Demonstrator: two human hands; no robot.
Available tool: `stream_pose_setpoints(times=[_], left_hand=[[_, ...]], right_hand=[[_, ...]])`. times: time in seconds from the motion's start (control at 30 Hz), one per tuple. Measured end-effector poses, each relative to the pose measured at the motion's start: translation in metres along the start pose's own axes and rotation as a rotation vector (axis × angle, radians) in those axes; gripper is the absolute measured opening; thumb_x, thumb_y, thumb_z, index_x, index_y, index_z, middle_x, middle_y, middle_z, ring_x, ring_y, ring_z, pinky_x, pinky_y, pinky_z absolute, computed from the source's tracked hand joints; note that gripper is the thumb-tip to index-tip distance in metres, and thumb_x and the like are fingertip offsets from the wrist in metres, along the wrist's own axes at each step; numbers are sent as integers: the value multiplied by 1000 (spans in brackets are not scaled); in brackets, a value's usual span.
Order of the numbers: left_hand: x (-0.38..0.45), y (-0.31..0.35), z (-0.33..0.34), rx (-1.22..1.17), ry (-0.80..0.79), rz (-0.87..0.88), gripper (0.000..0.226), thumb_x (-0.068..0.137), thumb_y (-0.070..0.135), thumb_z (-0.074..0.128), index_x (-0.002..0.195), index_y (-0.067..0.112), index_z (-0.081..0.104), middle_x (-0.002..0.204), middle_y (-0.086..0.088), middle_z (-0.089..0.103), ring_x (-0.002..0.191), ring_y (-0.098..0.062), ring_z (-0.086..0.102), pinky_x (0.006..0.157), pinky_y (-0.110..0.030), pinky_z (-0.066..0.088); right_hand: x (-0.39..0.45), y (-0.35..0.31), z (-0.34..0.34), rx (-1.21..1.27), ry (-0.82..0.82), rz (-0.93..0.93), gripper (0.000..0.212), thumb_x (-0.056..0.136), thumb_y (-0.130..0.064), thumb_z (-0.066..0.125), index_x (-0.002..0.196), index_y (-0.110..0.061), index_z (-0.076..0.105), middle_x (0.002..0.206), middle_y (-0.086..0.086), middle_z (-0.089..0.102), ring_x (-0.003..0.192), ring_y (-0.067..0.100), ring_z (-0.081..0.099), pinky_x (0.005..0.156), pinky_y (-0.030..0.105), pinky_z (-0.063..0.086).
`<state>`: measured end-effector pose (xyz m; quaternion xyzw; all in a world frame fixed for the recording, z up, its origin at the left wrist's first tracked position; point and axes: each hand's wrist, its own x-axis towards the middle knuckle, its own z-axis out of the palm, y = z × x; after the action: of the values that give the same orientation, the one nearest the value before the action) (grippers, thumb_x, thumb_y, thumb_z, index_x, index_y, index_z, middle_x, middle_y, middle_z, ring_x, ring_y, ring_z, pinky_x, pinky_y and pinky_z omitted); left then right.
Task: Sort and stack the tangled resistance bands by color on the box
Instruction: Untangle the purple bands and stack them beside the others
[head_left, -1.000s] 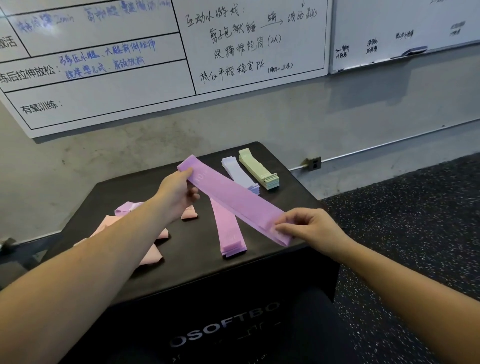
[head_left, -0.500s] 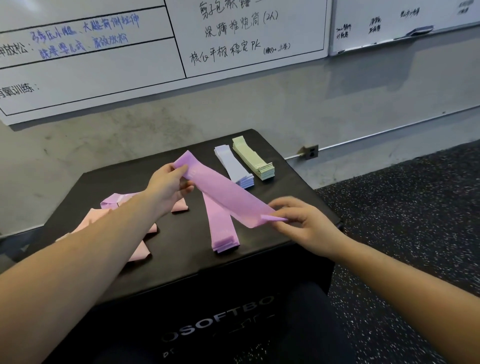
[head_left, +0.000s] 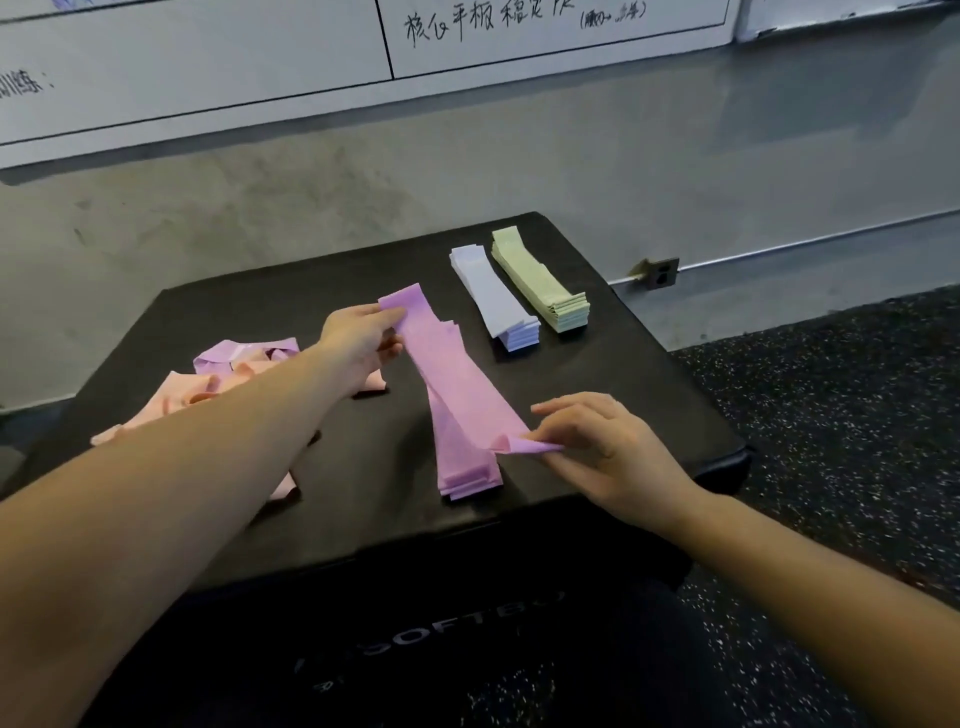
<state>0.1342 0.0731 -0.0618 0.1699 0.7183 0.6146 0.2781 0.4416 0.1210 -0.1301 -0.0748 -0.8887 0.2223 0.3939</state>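
Placement of a purple band (head_left: 457, 374) onto the purple stack (head_left: 467, 470) at the middle of the black box (head_left: 270, 306). The left hand (head_left: 358, 343) pinches the band's far end between thumb and fingers; the right hand (head_left: 597, 441) pinches the near end, which is creased into a small fold. The band lies just over its stack, its long axis running from far-left to near-right, skewed slightly off the stack, whose near end points toward the person. Good execution probably calls for swinging the near end leftward until both long edges match the stack, flattening the creased tip, then lowering both ends together so the band settles flat. Lavender stack (head_left: 493, 296) and green stack (head_left: 540, 283) lie side by side at the far right, parallel to one another. A tangle of pink and purple bands (head_left: 218, 384) remains at left, partly hidden by the left forearm.
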Motion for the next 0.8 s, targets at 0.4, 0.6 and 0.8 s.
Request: stream_pose_setpoints(times=[0.4,0.6,0.8], left_hand=[[56,-6,20,194,24,51,28,98,27,67,124,16,64,106,-7,70,74,-15,68,60,-24,57],[72,-24,28,259,18,64,23,99,26,66,120,17,65,103,-6,67,73,-14,64,62,-23,57],[84,-34,34,284,1,63,18,98,27,68,115,22,66,105,-5,67,78,-14,66,62,-22,56]], right_hand=[[42,25,46,-44,-262,-186,18,92,-33,76,105,-21,79,104,-6,74,99,9,61,83,30,53],[41,43,66,-74,-413,-149,21,95,-38,69,112,-27,77,106,-11,72,101,6,58,85,20,42],[39,47,70,-39,-501,-60,23,96,-46,63,113,-35,75,108,-19,68,104,0,52,87,20,41]])
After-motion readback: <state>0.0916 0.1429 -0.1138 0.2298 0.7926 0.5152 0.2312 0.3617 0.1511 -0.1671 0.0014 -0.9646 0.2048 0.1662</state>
